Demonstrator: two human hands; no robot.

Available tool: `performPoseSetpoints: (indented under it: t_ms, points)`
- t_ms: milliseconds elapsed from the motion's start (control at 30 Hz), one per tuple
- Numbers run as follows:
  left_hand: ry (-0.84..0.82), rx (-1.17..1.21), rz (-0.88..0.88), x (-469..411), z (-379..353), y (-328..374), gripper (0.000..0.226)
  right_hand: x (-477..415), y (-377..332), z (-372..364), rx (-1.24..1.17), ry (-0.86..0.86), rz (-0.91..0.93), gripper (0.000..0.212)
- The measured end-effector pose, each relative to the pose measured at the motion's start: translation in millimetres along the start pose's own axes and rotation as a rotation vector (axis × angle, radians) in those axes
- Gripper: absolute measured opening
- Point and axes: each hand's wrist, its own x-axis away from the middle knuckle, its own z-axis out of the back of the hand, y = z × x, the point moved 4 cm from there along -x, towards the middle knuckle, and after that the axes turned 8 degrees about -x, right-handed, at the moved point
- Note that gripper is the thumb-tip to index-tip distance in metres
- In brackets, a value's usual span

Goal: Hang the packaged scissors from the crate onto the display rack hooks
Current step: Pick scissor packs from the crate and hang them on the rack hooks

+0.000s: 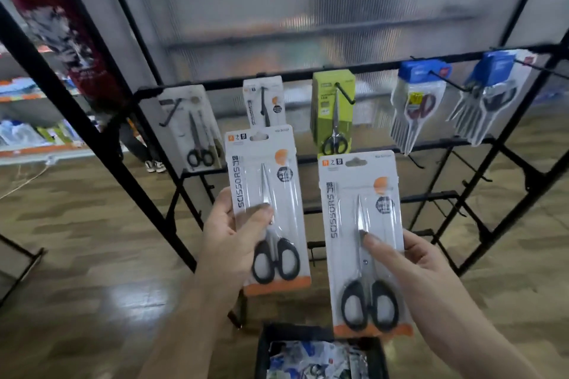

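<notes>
**White scissor packs held up before a black rack**

Black metal made up the display rack, whose top bar carried packaged scissors on hooks: from the left, a pale pack, a small white pack, a green pack and two blue-topped bundles. Lower down, the left hand gripped the first white pack of black-handled scissors, thumb across its front. Just beside it (slightly lower), the right hand pinched the second white pack the same way. Both packs hung clear of the hooks. Beneath them, a black crate sat on the wooden floor, holding more packaging.
</notes>
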Motion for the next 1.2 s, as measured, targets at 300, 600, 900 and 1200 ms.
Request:
performPoseSetpoints:
  t_ms: [300,600,900,1200]
  points:
    - [-0.072,-0.088,-0.076,-87.1,13.2,21.2,0.019,-19.9,-16.2,-60.8,0.051,0.103,0.102,0.015]
    - [0.129,-0.133,-0.006,-128.3,-4.4,-6.8,0.014,-65.2,-31.9,-63.6,0.096,-0.027,0.064,0.029]
    - [0.185,-0.499,-0.059,-193.5,-21.1,-13.6,0.029,-101.5,-35.8,-32.1,0.182,-0.133,0.021,0.02]
    - [0.043,-0.884,-0.045,-261.1,-30.1,0.4,0.043,-114.3,-25.5,-20.9,0.186,-0.077,-0.033,0.015]
